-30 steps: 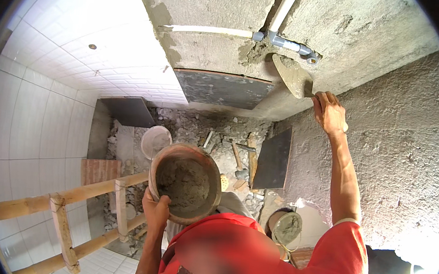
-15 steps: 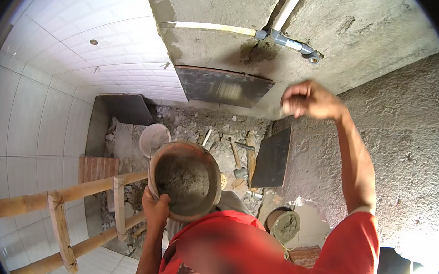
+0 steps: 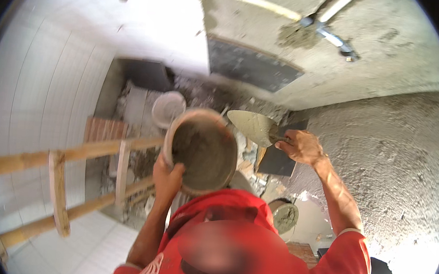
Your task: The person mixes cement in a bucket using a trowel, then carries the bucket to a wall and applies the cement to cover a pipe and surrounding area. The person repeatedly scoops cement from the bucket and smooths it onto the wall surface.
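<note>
Head view.
Bucket (image 3: 232, 157), one, with grey mortar (image 3: 196, 156) inside: carried near the chest, mouth up, presumably so its contents stay in and within easy reach.
Left hand (image 3: 167, 178): clamped on the bucket's lower-left rim, thumb over the edge, forearm rising steeply.
Trowel (image 3: 251, 127), one: blade pointing left toward the bucket's upper-right rim; gap cannot be told.
Right hand (image 3: 304, 147): closed round the trowel's handle, arm reaching forward, elbow slightly bent, probably for free swing.

A wooden ladder (image 3: 91, 152) is seen left of the left hand (image 3: 168, 177), a dark panel (image 3: 278, 165) below the right hand (image 3: 303, 146).
</note>
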